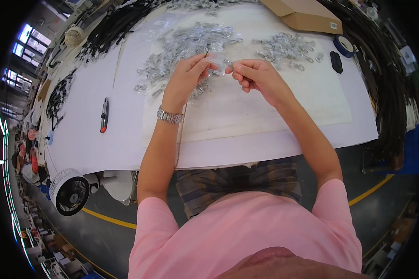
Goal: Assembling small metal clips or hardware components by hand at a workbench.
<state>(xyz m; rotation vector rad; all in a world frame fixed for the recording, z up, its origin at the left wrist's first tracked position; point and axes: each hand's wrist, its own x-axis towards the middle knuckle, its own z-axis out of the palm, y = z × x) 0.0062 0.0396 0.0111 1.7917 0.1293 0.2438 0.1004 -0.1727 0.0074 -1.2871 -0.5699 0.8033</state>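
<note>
Both my hands are raised over the white table, close together at the near side of a large pile of small silvery metal hooks (191,42) mixed with clear plastic. My left hand (191,74), with a metal watch on its wrist, pinches what looks like a small clear plastic bag (216,59). My right hand (256,76) is closed, thumb and forefinger gripping a small silvery metal hook (228,62) beside the bag. A thin brown cord (179,139) runs from below my left hand to the table's near edge.
A smaller heap of metal hooks (286,49) lies to the right. Beyond it are a cardboard box (309,18), a blue tape roll (344,46) and a black object (336,62). A utility knife (104,115) lies left; a fan (70,192) stands by the near-left corner.
</note>
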